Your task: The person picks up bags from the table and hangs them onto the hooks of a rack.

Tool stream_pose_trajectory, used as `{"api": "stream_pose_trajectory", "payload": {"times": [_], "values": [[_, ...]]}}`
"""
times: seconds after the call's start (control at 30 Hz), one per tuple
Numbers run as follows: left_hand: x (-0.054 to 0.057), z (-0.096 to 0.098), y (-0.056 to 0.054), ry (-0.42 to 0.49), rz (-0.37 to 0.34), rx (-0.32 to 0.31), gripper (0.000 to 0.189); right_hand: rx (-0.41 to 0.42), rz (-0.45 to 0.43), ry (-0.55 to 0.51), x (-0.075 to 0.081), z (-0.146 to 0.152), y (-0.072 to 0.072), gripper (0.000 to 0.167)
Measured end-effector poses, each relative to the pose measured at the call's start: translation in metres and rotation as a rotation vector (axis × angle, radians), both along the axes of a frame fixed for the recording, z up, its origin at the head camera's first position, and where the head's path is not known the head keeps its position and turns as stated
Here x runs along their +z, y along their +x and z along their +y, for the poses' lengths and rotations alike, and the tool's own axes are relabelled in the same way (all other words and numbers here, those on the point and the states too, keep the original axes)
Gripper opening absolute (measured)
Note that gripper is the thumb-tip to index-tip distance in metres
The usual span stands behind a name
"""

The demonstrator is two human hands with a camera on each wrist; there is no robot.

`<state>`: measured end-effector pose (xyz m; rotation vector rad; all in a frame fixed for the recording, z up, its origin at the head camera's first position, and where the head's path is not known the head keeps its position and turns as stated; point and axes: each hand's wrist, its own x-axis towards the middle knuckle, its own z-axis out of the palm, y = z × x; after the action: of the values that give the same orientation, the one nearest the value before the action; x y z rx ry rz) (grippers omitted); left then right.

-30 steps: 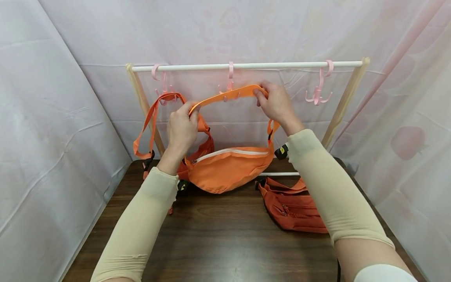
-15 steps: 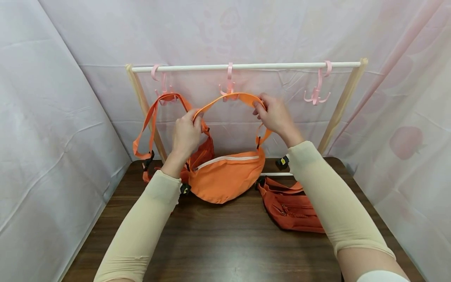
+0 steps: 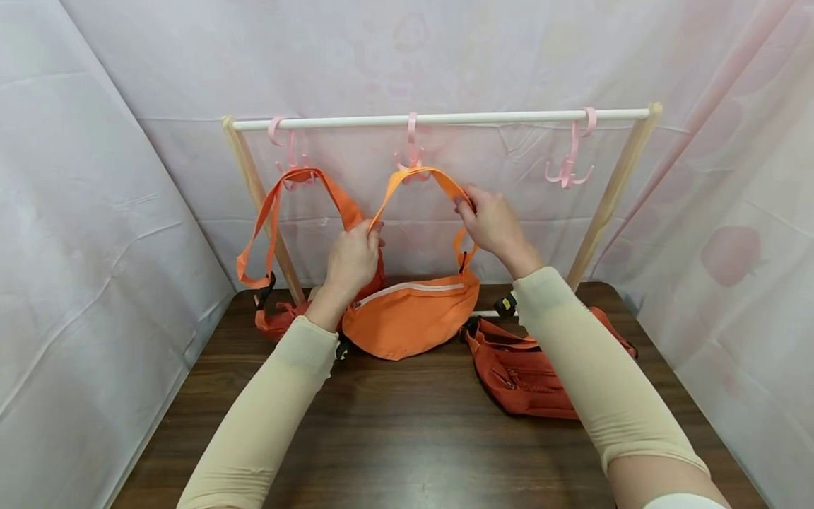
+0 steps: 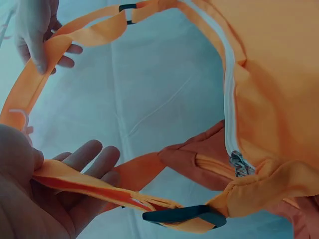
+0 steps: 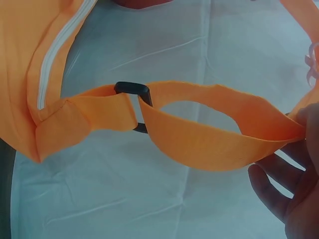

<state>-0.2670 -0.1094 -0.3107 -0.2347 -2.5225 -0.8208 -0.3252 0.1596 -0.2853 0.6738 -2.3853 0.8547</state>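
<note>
An orange waist bag [image 3: 410,322] with a white zipper hangs low, just above or touching the tabletop. Its strap [image 3: 449,185] arches up to the middle pink hook [image 3: 412,141], at the prongs. My left hand [image 3: 352,261] pinches the strap's left side under the thumb, its other fingers loosely extended in the left wrist view. On the other side my right hand [image 3: 496,226] pinches the strap between thumb and fingers. A black strap slider [image 5: 133,88] shows beside the bag in the right wrist view, with a slack loop of strap running to the right hand.
A darker orange bag hangs by its strap [image 3: 273,205] from the left pink hook [image 3: 292,155], partly behind my left hand. A rust-red waist bag [image 3: 524,382] lies on the wooden table [image 3: 407,438] at right. The right pink hook [image 3: 568,166] hangs from the white rail [image 3: 496,117].
The strap and bag have come down, and the arch has narrowed at the middle hook. My left hand has shifted right and down; my right hand has dropped.
</note>
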Motion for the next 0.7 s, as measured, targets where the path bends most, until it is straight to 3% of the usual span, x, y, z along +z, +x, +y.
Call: {"api": "stream_pose_trajectory", "payload": {"times": [0.23, 0.37, 0.5, 0.7], "values": [[-0.008, 0.0, -0.001, 0.007, -0.017, -0.006, 0.038, -0.045, 0.029, 0.034, -0.003, -0.002, 0.0, 0.027], [-0.016, -0.004, 0.0, 0.013, -0.026, -0.008, 0.035, -0.037, -0.039, 0.062, -0.009, -0.002, 0.0, 0.025], [-0.024, -0.006, 0.003, 0.046, -0.043, -0.047, 0.036, -0.02, -0.131, 0.094, -0.014, -0.003, 0.002, 0.038], [-0.037, -0.005, 0.006, 0.077, -0.06, -0.085, 0.04, -0.009, -0.166, 0.124, -0.023, -0.007, 0.002, 0.057]]}}
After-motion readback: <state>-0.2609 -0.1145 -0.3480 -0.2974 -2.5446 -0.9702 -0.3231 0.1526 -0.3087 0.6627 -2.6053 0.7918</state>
